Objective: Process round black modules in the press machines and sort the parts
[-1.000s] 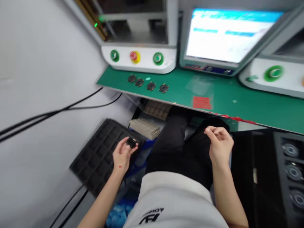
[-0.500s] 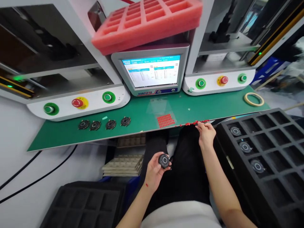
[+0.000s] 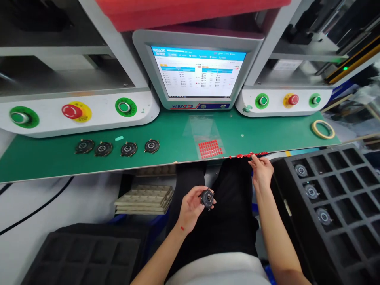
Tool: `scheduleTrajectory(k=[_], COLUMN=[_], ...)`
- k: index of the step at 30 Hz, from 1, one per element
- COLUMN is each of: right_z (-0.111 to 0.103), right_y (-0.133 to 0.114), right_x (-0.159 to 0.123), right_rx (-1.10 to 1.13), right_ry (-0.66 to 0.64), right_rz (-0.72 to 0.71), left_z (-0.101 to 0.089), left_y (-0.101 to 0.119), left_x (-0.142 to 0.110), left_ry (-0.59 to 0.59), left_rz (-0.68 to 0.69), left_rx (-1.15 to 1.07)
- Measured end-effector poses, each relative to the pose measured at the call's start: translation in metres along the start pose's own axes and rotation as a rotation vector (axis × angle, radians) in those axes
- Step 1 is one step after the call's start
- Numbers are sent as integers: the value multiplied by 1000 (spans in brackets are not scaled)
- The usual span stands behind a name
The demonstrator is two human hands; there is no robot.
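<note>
My left hand is shut on a round black connector-like part, held over my lap. My right hand reaches up to the front edge of the green bench mat, and its fingertips touch a strip of small red pieces. Whether those fingers pinch the strip, I cannot tell. Several similar round parts lie in a row on the mat, left of a sheet of red stickers.
A black foam tray on my right holds round parts in a few cells. Another black foam tray sits lower left. Beige stacked trays lie under the bench. Above stand a monitor, machine button panels, a tape roll, and red foam.
The view has swung from the lower-left tray to face the bench. My left hand has brought the round part from over that tray to my lap, and my right hand has moved to the bench edge.
</note>
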State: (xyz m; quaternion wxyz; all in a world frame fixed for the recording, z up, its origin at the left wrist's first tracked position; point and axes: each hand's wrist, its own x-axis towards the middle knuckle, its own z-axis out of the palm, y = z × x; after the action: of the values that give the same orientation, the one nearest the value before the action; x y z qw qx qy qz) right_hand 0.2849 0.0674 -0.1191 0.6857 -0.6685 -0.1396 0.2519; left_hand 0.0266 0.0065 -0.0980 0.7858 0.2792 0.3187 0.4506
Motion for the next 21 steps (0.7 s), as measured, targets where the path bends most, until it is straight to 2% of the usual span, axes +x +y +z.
scheduleTrajectory(k=[3, 6, 8, 9, 10, 12, 15, 18, 21], right_z=[-5, -8, -3, 3, 12, 34, 70, 94, 104], right_y=[-6, -24, -40, -48, -54, -62, -62, -55, -52], right_x=[-2, -7, -12, -13, -15, -15, -12, -8, -5], right_rx=[-141, -285, -376, -426, -482, -600, -746, -853, -941], right_ry=[-21, 16, 25, -17, -102, -359, -727, -915, -992], right_rz=[-132, -347, -513, -582, -637, -706, -749, -771, -792], left_z=[-4, -8, -9, -8, -6, 1, 15, 26, 31], left_y=[6, 16, 25, 30, 35, 44, 53, 56, 55], left_x=[9, 17, 27, 35, 44, 68, 103, 126, 131], left_ry=[-10, 26, 72, 98, 122, 149, 136, 141, 182], left_rz=[44, 98, 150, 177, 200, 233, 236, 176, 155], left_rx=[2, 5, 12, 13, 5, -46, -183, -310, -381])
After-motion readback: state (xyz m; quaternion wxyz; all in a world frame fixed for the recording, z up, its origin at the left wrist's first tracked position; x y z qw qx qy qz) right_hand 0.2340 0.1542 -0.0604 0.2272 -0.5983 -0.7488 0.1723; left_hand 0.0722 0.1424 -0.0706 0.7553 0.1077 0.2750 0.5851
